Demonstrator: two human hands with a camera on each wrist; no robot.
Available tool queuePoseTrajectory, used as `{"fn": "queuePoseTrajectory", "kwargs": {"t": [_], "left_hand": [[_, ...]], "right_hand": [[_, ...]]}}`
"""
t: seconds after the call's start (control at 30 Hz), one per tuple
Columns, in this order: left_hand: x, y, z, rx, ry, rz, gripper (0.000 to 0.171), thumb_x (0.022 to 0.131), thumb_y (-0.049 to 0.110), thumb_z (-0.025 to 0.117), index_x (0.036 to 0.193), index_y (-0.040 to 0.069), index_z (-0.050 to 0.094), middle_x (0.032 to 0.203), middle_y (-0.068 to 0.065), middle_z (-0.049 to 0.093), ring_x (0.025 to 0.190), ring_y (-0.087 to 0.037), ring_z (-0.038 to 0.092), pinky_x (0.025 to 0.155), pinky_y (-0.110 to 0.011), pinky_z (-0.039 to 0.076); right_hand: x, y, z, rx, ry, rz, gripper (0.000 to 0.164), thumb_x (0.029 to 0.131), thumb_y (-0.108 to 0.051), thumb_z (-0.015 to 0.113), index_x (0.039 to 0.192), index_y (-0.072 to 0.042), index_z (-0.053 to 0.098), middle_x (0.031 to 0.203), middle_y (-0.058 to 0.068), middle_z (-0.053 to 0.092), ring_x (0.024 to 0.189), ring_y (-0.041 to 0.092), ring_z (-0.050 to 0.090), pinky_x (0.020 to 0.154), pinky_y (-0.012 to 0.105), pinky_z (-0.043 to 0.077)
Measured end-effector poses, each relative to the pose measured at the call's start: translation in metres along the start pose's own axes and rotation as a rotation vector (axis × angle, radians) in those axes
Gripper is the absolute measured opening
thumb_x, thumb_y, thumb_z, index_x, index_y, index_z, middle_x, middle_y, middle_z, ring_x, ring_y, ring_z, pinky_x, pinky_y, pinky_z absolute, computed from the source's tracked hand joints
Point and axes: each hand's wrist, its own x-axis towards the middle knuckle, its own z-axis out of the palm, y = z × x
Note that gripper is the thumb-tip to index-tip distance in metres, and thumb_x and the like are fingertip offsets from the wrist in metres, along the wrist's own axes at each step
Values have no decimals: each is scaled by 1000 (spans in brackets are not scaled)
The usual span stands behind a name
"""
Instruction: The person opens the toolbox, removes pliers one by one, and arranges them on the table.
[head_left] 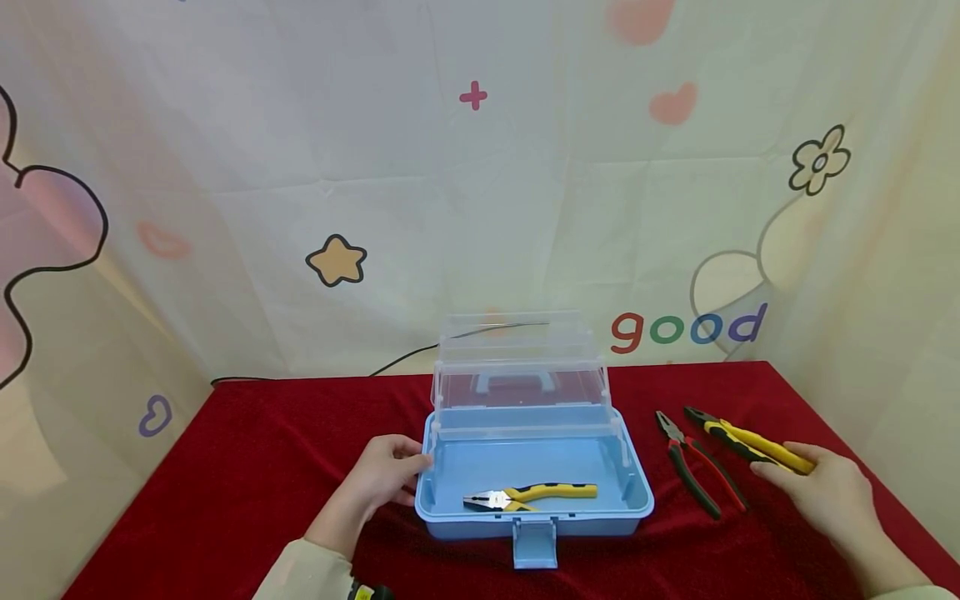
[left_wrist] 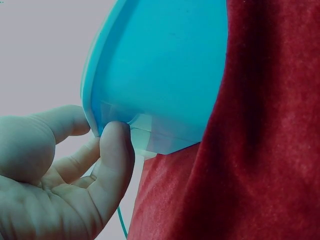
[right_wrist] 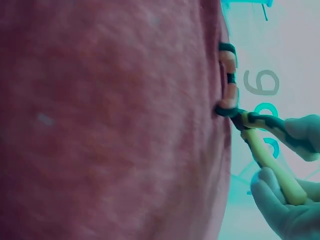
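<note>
I see the left hand (head_left: 386, 471) pinching the left side of the blue toolbox (head_left: 540, 462), its clear lid (head_left: 525, 383) raised, while the right hand (head_left: 832, 492) grips the parted handles of the yellow-and-black pliers (head_left: 757, 439), fingers bent round them; near those, I have red-handled pliers (head_left: 691, 477) on the red cloth (head_left: 300, 433), and yellow-handled pliers (head_left: 555, 491) inside the box
</note>
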Motion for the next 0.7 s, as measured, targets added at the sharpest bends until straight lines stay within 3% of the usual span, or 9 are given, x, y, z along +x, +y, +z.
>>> {"fn": "queuePoseTrajectory", "kwargs": {"t": [0.33,0.53,0.7], "left_hand": [[1,-1,1,-3,4,-2,28,90,14,63,111,-3,59,90,-14,64,66,-19,64,59,-34,59],[1,-1,1,-9,0,-6,28,89,14,63,111,-3,59,90,-14,64,66,-19,64,59,-34,59],[1,-2,1,-12,0,-6,27,89,14,63,110,-3,59,89,-13,64,66,-18,64,58,-34,59]], "right_hand": [[13,2,-13,76,-246,1,90,80,-43,72,130,22,34,111,35,51,72,15,61,60,26,54],[15,4,-11,88,-356,12,80,80,-36,74,122,24,41,85,9,60,71,15,58,62,30,57],[15,5,-7,48,-365,8,83,78,-40,75,121,22,42,79,5,58,67,15,55,57,29,56]]}}
